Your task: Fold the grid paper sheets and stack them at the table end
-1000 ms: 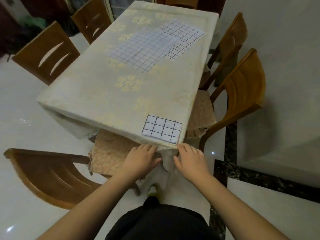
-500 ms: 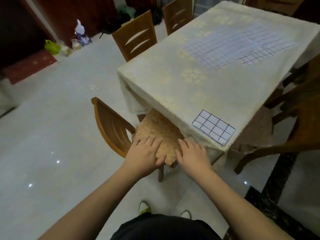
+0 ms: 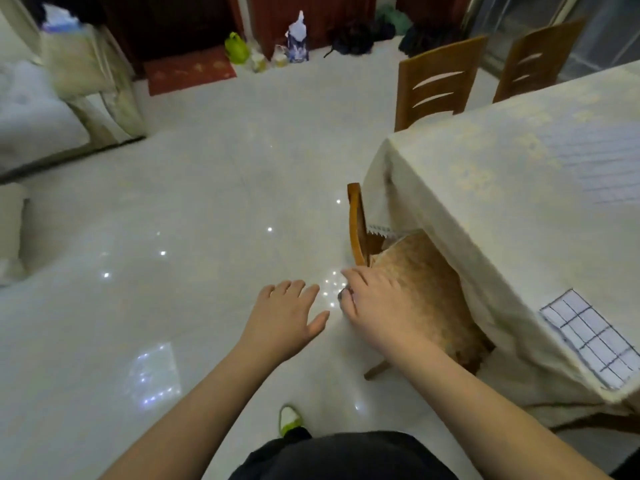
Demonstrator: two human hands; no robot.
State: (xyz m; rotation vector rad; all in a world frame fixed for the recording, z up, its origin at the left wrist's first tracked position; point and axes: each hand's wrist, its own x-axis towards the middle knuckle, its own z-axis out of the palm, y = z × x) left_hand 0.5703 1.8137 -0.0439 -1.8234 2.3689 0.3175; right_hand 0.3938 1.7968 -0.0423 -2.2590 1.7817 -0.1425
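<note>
A small folded grid paper (image 3: 592, 336) lies at the near corner of the table (image 3: 485, 188), which wears a cream cloth. A large unfolded grid sheet (image 3: 602, 161) lies farther along the table at the right edge of view, blurred. My left hand (image 3: 282, 318) hovers over the floor with fingers spread and holds nothing. My right hand (image 3: 377, 303) is beside it, in front of the chair seat, fingers loosely bent and empty. Both hands are off the table, left of the folded paper.
A wooden chair with a tan cushion (image 3: 426, 289) is tucked under the table's near end. Two more chairs (image 3: 436, 81) stand at its far side. Glossy white floor (image 3: 173, 237) stretches left toward a sofa (image 3: 38, 109); bags and bottles (image 3: 270, 46) sit by the far wall.
The view has swung left, away from the table. Both hands have left the table edge and now hang over the floor and chair. The folded paper stays at the corner.
</note>
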